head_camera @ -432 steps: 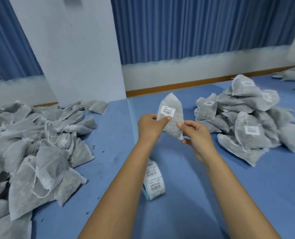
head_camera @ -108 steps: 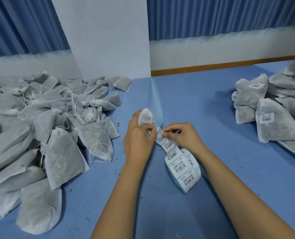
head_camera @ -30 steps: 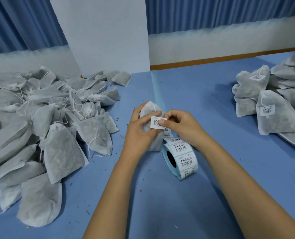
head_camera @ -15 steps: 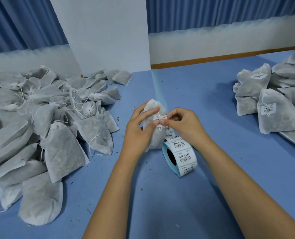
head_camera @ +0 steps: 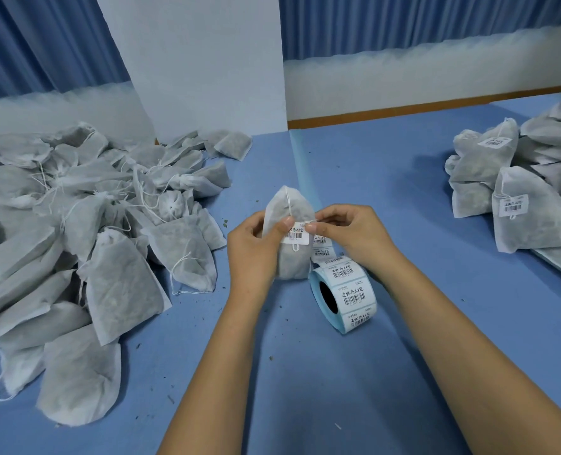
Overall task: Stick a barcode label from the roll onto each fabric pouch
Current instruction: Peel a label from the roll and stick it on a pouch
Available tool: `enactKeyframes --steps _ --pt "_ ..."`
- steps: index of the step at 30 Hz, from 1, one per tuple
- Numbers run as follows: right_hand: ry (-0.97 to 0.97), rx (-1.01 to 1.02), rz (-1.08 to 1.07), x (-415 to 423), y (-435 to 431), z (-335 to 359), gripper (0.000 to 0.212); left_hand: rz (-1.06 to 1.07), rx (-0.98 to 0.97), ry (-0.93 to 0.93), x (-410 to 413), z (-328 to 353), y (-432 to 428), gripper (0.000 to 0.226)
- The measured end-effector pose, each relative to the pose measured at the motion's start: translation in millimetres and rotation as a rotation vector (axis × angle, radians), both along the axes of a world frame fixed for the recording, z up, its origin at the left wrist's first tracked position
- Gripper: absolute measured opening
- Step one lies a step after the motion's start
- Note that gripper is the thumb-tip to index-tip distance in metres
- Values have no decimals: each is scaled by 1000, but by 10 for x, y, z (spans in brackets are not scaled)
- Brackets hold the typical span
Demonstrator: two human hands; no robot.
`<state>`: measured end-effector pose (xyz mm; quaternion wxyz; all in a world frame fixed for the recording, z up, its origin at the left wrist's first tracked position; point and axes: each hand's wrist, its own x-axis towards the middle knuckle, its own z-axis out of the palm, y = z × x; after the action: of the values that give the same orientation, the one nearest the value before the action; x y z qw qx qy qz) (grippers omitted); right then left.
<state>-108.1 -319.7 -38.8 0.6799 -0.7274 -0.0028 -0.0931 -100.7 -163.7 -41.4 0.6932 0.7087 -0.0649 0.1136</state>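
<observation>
Pouches, unlabelled heap [head_camera: 75,224]: many, slumped across the left of the tabletop [head_camera: 387,192].
Pouches, labelled stack [head_camera: 528,192]: at the right edge, well apart from the heap.
Single pouch [head_camera: 292,264]: upright between our hands, just beside the roll. Our left hand [head_camera: 253,251] curls its fingers round the body, thumb pressing the label's left end. We judge it light, soft and yielding, so we grip the full middle, not the drawstring.
One roll [head_camera: 348,293]: standing on edge, strip running up behind the pouch.
One label [head_camera: 295,235]: on the pouch face. Our right hand [head_camera: 348,234] pinches its right end. Thin and tacky, we judge; we would handle it by its edges only.
</observation>
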Motion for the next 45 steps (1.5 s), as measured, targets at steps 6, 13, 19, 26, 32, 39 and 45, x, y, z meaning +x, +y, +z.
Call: enactKeyframes --steps 6,13,19,26,32,39,45 --pt "-44 29 -99 4 5 -14 15 -55 112 156 18 -50 -22 19" --pt "68 18 27 -9 10 -6 13 1 89 87 34 -52 -19 21" --pt "98 122 11 2 -61 -14 9 -67 102 70 30 -78 -13 10" --pt "112 161 -84 -22 -134 45 6 -151 15 27 12 -53 -111 20" --pt "102 358 -228 -32 -423 78 7 -217 215 -108 82 107 -413 24" --pt "44 752 -437 -87 -737 76 9 -238 497 -213 160 351 -861 33" --pt "-315 1077 -807 -196 -1151 205 13 -389 690 -244 71 397 -1147 32"
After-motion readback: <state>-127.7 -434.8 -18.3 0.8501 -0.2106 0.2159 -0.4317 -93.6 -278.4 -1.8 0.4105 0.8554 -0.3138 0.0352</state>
